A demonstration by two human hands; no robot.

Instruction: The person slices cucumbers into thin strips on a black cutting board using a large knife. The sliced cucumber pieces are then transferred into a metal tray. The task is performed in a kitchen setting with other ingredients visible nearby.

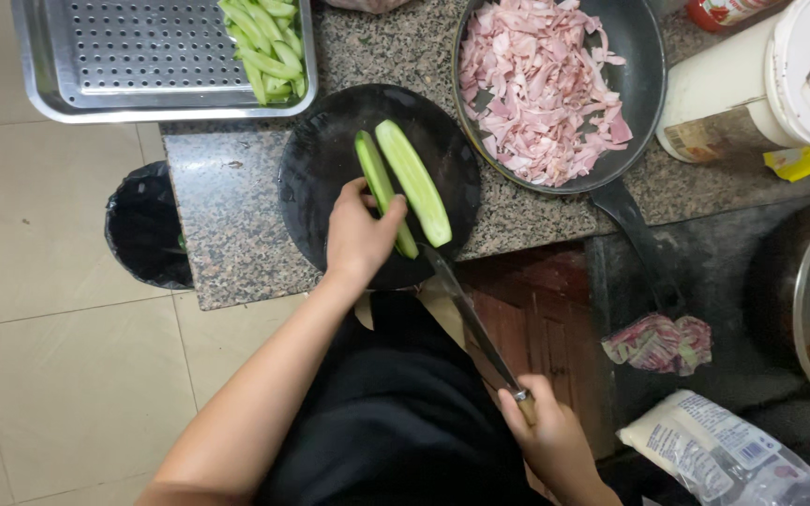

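Speckled granite counter (236, 206) was seen above pale tiled floor (39, 356), black bin (147, 225) tucked beside counter edge. Round black board (321, 159) was set on counter. Two cucumber halves (412, 178) were laid on board; left hand (360, 236) was pinched on nearer half. Knife (471, 323) was gripped in closed right hand (550, 436), off board.
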